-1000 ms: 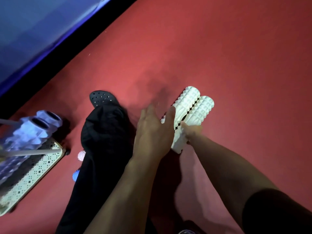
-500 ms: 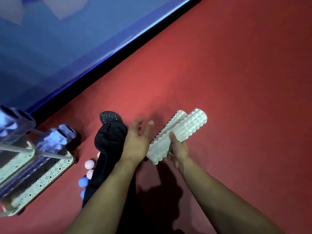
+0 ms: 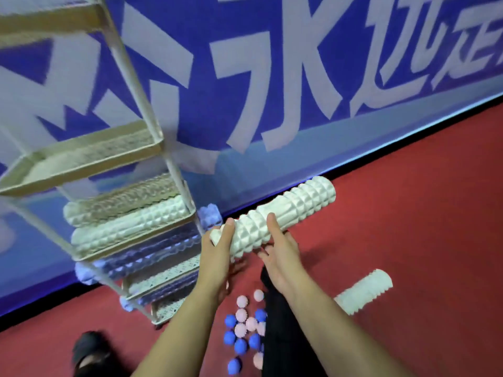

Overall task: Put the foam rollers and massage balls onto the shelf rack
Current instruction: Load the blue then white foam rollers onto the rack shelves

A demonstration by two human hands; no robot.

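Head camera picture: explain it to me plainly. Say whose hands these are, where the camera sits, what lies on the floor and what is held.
There is no machine here. A person wears one camera on the head, looking forward and down, so the two bare arms reaching in from below are their own. Both hands carry a white roller: the left hand grips its near end, and the right hand holds it near the middle, thumb on top. To the left stands the rack, with white rollers already on one shelf and purple ones lower down. On the red floor lie a second white roller and a cluster of pink and blue balls. Behind is a blue wall banner.
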